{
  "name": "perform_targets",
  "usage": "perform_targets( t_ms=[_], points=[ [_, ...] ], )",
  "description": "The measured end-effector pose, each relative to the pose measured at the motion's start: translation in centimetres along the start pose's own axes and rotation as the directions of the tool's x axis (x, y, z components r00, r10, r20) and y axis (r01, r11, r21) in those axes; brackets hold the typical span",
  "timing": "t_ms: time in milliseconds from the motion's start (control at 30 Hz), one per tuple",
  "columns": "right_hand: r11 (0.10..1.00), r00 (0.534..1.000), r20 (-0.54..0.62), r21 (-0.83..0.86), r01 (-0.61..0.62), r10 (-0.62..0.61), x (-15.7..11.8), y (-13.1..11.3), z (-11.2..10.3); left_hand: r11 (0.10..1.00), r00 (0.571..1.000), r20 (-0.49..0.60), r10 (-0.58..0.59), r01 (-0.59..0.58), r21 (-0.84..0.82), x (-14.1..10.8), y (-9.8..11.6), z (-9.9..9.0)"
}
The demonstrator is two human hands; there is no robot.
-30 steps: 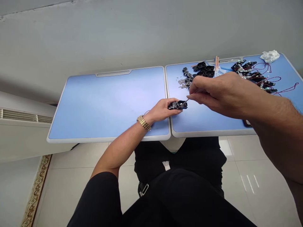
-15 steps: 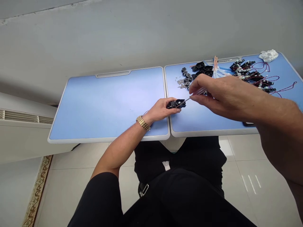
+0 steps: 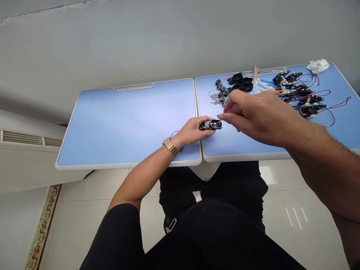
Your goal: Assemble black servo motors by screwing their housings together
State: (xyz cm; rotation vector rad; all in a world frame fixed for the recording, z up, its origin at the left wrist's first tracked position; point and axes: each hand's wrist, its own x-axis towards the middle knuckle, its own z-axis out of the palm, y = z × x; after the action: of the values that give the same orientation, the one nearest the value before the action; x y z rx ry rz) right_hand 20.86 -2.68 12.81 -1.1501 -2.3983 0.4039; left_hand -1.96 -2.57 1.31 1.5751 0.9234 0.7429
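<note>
Pinched fingers (image 3: 225, 117) of the right hand (image 3: 261, 118) have moved in just beside a small black plastic housing (image 3: 210, 125), gripping a slim translucent-handled screwdriver (image 3: 232, 109) whose shaft no longer shows. The left hand (image 3: 191, 132), fingers curled closed, holds the housing over the seam of the blue folding table (image 3: 126, 123), with wired black assemblies (image 3: 306, 101) beyond that seam.

No lettering, label or number can be read on anything in view.
</note>
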Motion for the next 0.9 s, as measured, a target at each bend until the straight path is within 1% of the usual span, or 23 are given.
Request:
perform_targets(
  t_ms=[100,200,300,367,400,467,500,533,567,633,667,767,867,900],
  points=[
    [1.0,1.0,0.002,0.003,-0.004,0.004,-0.1,0.0,0.0,1.0,1.0,-0.007,-0.001,0.001,0.016,0.0,0.0,0.1],
    [1.0,1.0,0.011,-0.022,-0.001,0.001,-0.3,-0.2,-0.1,0.998,1.0,-0.011,0.029,-0.028,0.052,-0.1,-0.2,0.3],
    [1.0,1.0,0.018,-0.007,-0.011,0.012,-0.8,-0.7,-0.5,0.993,0.997,-0.045,0.056,-0.051,0.108,-0.2,-0.4,0.4],
    [0.998,0.999,-0.047,0.052,-0.026,0.029,-1.4,-0.9,-0.7,0.986,0.994,-0.081,0.076,-0.063,0.152,-0.3,-0.6,0.5],
    [0.995,0.993,-0.109,0.089,-0.036,0.046,-1.9,-0.9,-0.6,0.982,0.992,-0.095,0.087,-0.07,0.174,-0.3,-0.7,0.5],
    [0.984,0.961,-0.252,0.163,-0.071,0.111,-2.8,-0.7,-0.2,0.975,0.988,-0.113,0.108,-0.083,0.208,-0.3,-0.9,0.5],
    [0.974,0.936,-0.322,0.211,-0.075,0.142,-3.4,-0.5,0.1,0.972,0.986,-0.118,0.117,-0.089,0.217,-0.3,-1.0,0.5],
    [0.954,0.911,-0.359,0.281,-0.102,0.204,-3.9,-0.2,0.6,0.971,0.985,-0.123,0.123,-0.094,0.22,-0.3,-1.1,0.5],
    [0.927,0.903,-0.331,0.34,-0.156,0.274,-4.4,0.2,1.1,0.971,0.984,-0.127,0.127,-0.097,0.22,-0.3,-1.1,0.4],
    [0.868,0.851,-0.348,0.447,-0.218,0.393,-5.4,0.9,2.4,0.971,0.983,-0.134,0.126,-0.095,0.219,-0.2,-1.2,0.4],
    [0.84,0.825,-0.36,0.493,-0.228,0.436,-5.9,1.3,3.1,0.972,0.983,-0.135,0.122,-0.091,0.217,-0.2,-1.2,0.4],
    [0.768,0.749,-0.39,0.592,-0.242,0.536,-7.0,2.5,5.3,0.977,0.983,-0.136,0.122,-0.094,0.194,-0.3,-1.1,0.5],
    [0.659,0.69,-0.377,0.728,-0.192,0.618,-7.8,3.8,7.5,0.98,0.981,-0.133,0.142,-0.12,0.16,-0.3,-1.0,0.5],
    [0.621,0.661,-0.375,0.763,-0.178,0.65,-7.9,4.2,8.1,0.981,0.981,-0.129,0.145,-0.126,0.146,-0.3,-0.9,0.4]
  ],
)
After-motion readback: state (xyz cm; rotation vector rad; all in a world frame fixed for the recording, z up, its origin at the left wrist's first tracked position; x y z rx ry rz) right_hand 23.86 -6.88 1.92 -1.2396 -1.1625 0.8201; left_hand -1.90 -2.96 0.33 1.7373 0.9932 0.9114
